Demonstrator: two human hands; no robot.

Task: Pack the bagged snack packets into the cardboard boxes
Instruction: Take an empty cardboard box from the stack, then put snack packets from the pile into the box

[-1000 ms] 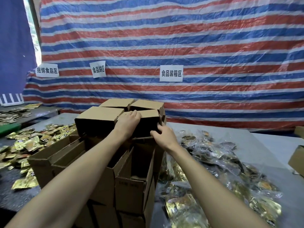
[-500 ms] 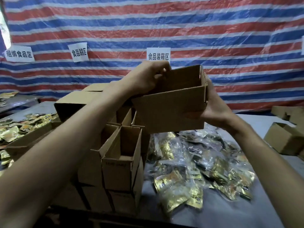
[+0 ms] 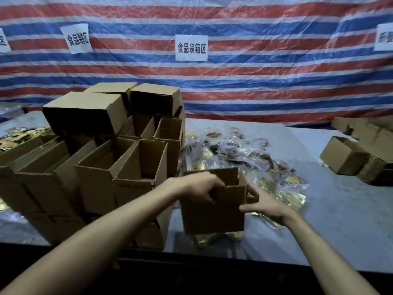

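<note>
Packing looks barely begun. Both hands hold one cardboard box (image 3: 212, 213) low near the table's (image 3: 319, 231) front edge, and I see no packets in it. The left hand (image 3: 195, 188) curls over its top wall and the right hand (image 3: 263, 206) clasps its right side. The bagged snack packets (image 3: 234, 152) lie heaped just behind it, mid-table. The stacked open boxes (image 3: 119, 158) crowd the left end, while bare surface shows toward the right front corner, short of the spare cartons (image 3: 344, 158).
</note>
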